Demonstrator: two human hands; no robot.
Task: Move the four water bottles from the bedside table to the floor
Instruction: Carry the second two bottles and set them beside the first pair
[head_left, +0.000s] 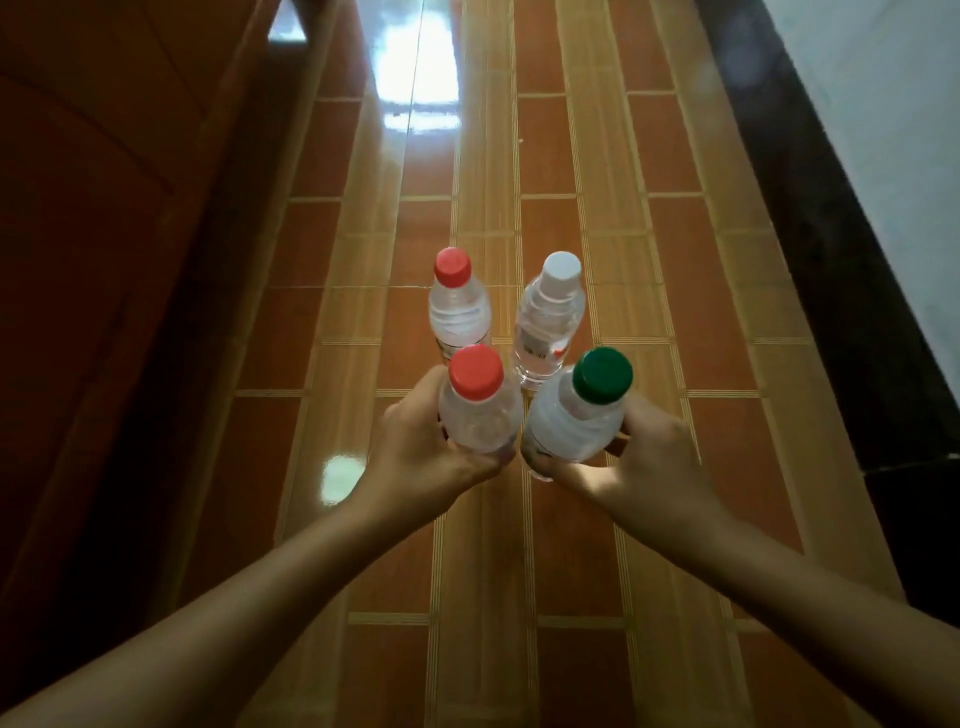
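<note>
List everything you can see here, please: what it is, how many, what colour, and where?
Red-capped bottles: two, clear; far one standing on the floor, near one in the left hand.
White-capped bottle: one, clear, standing on the floor at far right of the group.
Green-capped bottle: one, clear, in the right hand.
Floor: one, glossy orange-brown tile.
Wooden furniture: one, reddish-brown, left edge.
Wall: one, white with dark base, right.
Left hand: fingers wrapped round its bottle.
Right hand: likewise.
</note>
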